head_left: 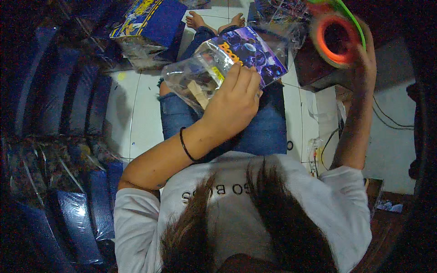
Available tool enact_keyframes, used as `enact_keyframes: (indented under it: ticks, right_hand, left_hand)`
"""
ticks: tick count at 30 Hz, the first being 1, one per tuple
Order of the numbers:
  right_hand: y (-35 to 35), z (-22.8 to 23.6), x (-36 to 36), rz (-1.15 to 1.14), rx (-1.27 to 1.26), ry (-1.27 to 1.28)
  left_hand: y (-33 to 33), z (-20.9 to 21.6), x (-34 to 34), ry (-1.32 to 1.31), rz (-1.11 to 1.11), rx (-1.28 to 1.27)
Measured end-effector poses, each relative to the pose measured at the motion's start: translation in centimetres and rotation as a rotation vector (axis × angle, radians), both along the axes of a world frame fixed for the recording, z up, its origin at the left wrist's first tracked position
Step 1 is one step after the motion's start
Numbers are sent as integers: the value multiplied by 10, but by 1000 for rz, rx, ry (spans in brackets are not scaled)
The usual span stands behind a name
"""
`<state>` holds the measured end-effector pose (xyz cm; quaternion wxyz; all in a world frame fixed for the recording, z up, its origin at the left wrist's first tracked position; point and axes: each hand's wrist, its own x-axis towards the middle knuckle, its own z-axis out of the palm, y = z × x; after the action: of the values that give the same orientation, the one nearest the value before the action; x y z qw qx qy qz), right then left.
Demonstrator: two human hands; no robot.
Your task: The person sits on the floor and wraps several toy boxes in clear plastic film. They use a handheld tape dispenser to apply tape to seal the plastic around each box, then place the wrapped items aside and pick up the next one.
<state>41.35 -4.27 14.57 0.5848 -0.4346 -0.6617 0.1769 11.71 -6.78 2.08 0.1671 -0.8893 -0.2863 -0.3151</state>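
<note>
My left hand [236, 96] is closed on a clear plastic pack [182, 73] with a purple printed header card [255, 52], held over my lap. Its fingertips press on the card's lower edge. Inside the clear part lie pale tan pieces [198, 93] and something with a yellow label; what they are I cannot make out. Up at the right, apart from the pack, my right hand [365, 61] grips a tape dispenser [337, 41] with an orange-red ring and a green curved edge. It is slightly blurred, and my fingers are partly hidden behind it.
Several dark blue plastic-wrapped packs [75, 214] are stacked along the left. A blue and yellow box [145, 20] stands ahead, near two bare feet [195, 20]. Crumpled clear plastic [284, 16] lies at the upper right. Cables [391, 118] run along the right.
</note>
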Motion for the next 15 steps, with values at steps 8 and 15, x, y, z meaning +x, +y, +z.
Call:
enact_keyframes:
  ticks: [8,15]
  right_hand:
    - [129,33,-180,147,9,-1801]
    - [159,59,-239,207,-792,-1490]
  left_hand:
    - [0,-7,-5,-114,26,69]
    - [7,-11,-10,-75,73,164]
